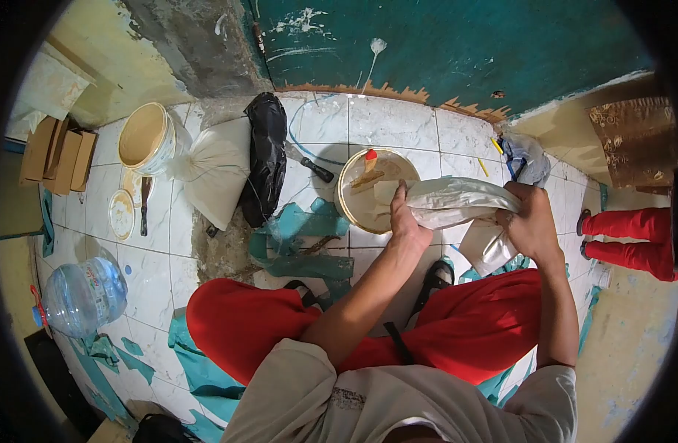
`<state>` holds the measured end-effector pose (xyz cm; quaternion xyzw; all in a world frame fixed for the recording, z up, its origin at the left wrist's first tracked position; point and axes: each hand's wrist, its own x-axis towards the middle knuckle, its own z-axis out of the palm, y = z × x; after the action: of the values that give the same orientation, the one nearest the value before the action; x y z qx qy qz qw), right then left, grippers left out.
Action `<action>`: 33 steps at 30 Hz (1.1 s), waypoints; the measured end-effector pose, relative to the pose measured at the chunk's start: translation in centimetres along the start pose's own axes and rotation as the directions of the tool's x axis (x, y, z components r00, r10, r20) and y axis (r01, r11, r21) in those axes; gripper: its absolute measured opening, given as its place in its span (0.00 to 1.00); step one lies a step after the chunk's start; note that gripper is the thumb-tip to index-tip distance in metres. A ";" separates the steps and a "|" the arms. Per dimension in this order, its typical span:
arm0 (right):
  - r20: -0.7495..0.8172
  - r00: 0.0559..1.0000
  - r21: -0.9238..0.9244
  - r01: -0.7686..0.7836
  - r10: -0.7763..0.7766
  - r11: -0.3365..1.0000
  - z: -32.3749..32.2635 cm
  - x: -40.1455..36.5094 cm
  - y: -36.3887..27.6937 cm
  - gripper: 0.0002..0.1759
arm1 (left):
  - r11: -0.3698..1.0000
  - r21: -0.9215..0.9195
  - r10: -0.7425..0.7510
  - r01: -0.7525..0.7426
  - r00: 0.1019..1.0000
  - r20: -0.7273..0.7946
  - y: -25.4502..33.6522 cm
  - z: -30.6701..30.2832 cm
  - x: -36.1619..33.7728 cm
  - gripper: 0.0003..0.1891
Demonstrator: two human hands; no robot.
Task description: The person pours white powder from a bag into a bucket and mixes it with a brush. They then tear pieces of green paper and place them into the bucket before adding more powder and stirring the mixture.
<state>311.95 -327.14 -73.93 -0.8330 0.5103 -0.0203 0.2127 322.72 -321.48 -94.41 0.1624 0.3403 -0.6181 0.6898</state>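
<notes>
A whitish plastic sack [453, 201] is stretched between my two hands, its left end over a round bucket [344, 199]. My left hand [411, 221] is closed on the sack's left end, at the bucket's right rim. Around the right end my right hand [532, 221] is closed, and a loose flap of the sack hangs below it. Inside the bucket stands a wooden-handled tool [370, 164] with a red tip; its lower part is hidden. Whether anything leaves the sack cannot be seen.
To the left are a black plastic bag [266, 159], a tied white sack [219, 173], a larger bucket [164, 136], a scraper [145, 207] and a water jug [84, 295]. Another scraper [317, 170] lies by the bucket. Green scraps [309, 221] litter the tiles. Another person's red-trousered legs [634, 240] are at right.
</notes>
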 end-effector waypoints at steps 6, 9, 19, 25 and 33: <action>-0.003 1.000 0.021 -0.009 0.009 1.000 -0.2 -0.2 -0.6 0.14 | 0.999 0.022 0.025 -0.025 1.000 -0.010 0.2 0.4 -0.5 0.25; -0.015 1.000 0.030 -0.004 0.004 1.000 0.0 -0.1 -0.2 0.14 | 1.000 0.017 0.026 -0.026 0.999 -0.019 0.1 0.6 -0.9 0.26; -0.040 0.999 0.044 0.007 -0.006 0.999 -0.5 -0.4 -0.1 0.14 | 1.000 -0.001 0.030 -0.030 0.999 -0.035 -0.6 0.7 -1.0 0.27; -0.073 0.997 0.044 0.023 -0.020 0.999 -0.3 -0.6 0.0 0.14 | 0.999 0.011 0.044 -0.044 0.998 -0.045 -0.7 1.0 -1.3 0.23; -0.066 0.997 0.046 0.041 -0.038 0.998 -0.4 -0.7 0.1 0.13 | 0.996 0.059 0.073 -0.073 0.997 0.001 -1.1 0.4 -1.0 0.22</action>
<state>311.40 -326.71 -73.46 -0.8366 0.4998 -0.0636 0.2152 321.80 -321.19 -93.21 0.1952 0.3161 -0.6020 0.7068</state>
